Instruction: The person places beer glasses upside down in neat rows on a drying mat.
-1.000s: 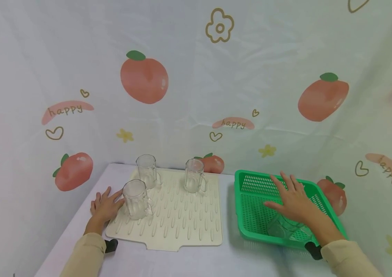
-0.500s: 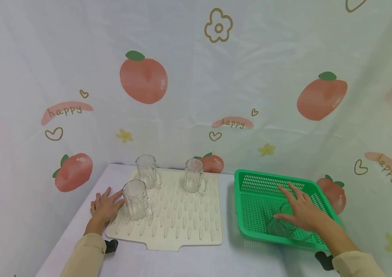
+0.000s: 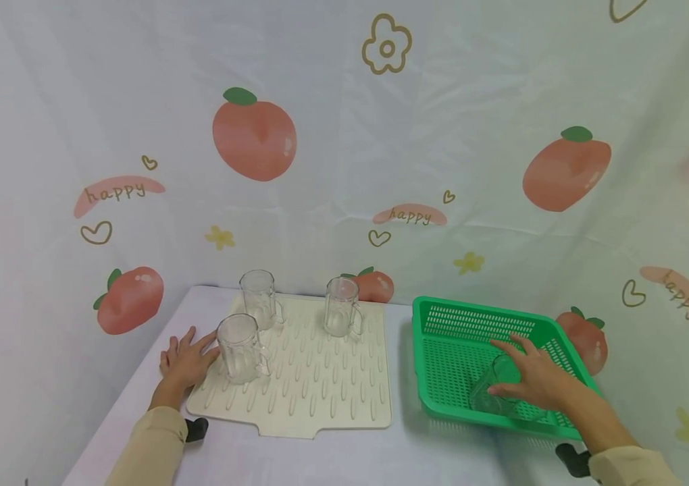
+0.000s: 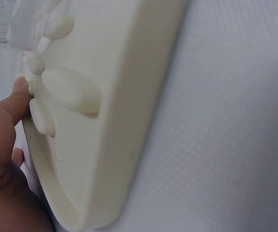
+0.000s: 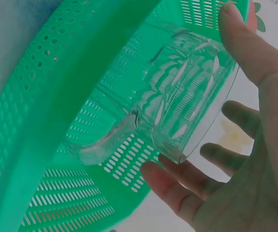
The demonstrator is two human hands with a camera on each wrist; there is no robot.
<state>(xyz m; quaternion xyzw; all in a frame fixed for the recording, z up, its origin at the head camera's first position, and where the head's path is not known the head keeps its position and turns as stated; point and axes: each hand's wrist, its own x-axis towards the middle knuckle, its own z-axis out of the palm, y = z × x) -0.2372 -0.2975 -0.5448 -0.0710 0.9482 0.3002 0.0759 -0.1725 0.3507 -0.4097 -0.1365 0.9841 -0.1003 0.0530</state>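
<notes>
A clear glass mug [image 3: 490,395] lies tilted in the green plastic basket [image 3: 420,358], its handle showing in the right wrist view. My right hand [image 3: 542,381] hovers over that mug with fingers spread around its rim end, and a small gap seems to separate them. At the left edge of the cream drying mat [image 3: 296,408] rests my left hand [image 3: 186,364], its thumb on the mat's edge. Beside it, on the mat, stands a glass mug [image 3: 240,354]. Behind stand another mug [image 3: 258,304] and, farther right, a third mug [image 3: 340,310].
A white cloth [image 3: 350,459] covers the table. The fruit-print curtain [image 3: 320,202] hangs just behind the mat and basket. The basket's raised walls surround the lying mug. A strip of tabletop separates mat and basket.
My right hand has moved lower and slightly right inside the basket, toward the lying mug, and more of the mug shows. My left hand and the standing mugs have stayed put.
</notes>
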